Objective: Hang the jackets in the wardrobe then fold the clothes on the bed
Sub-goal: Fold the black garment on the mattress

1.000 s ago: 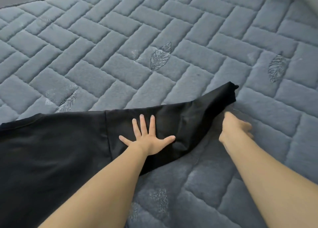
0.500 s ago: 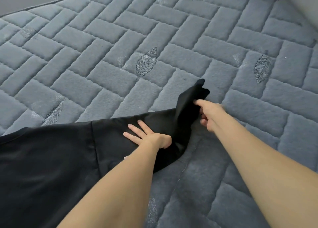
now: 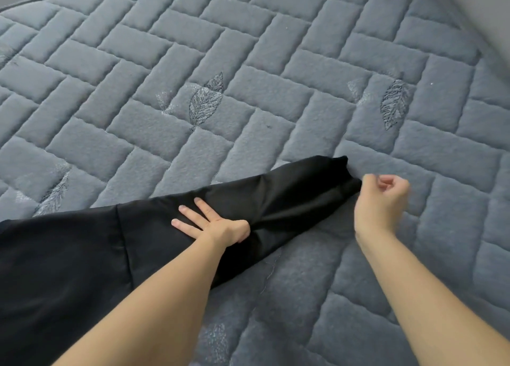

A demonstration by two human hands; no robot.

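- Black garment [image 3: 82,269] lies spread on the bed, its body filling the frame's 8 o'clock corner and one long sleeve [image 3: 289,200] stretching toward 2 o'clock.
- Left hand [image 3: 215,225] presses down on the sleeve near mid-frame; two fingers lie straight on the cloth, the others are hidden.
- Right hand [image 3: 382,200], at 3 o'clock, sits curled just beside the cuff end; whether its fingers pinch the fabric cannot be told, as the hand is blurred.
- Fabric looks thin, soft and faintly glossy, judged light and limp, likely to slide and crease; it would handle best taken at the cuff and at the shoulder seam, with a flat palm holding the fold line.
- Bed [image 3: 276,76] carries a plush grey-blue quilted cover stitched in a brick pattern with embroidered leaves [image 3: 205,103]; its nap should grip the cloth a little.
- Pale wall [image 3: 483,12] shows at 1 o'clock, and a strip of grey beyond the bed's edge at 11 o'clock.
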